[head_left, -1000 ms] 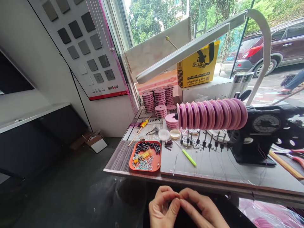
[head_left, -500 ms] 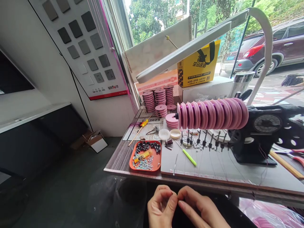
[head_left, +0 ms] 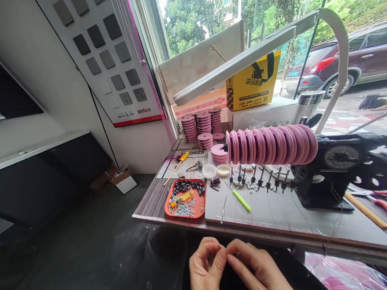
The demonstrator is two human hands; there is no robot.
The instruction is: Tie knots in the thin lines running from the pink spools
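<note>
Below the table's front edge, my left hand is closed in a pinch. The tip of a small dark piece shows between its thumb and forefinger. Touching it at the fingertips, my right hand is pinched too; whatever it grips is too small to make out. On the board beyond lie short dark tubes and a tool with a bright green handle. An orange tray holds black pieces, small beads and a yellow item.
Pink spools sit in a row on a black machine, with several thin lines and black weights hanging below. More pink spools are stacked at the back. A white lamp arm crosses above. Red-handled pliers lie at right.
Both hands have shifted very slightly to the right, still pinched together. A little more of the dark piece shows at my left fingertips. The table things stay put.
</note>
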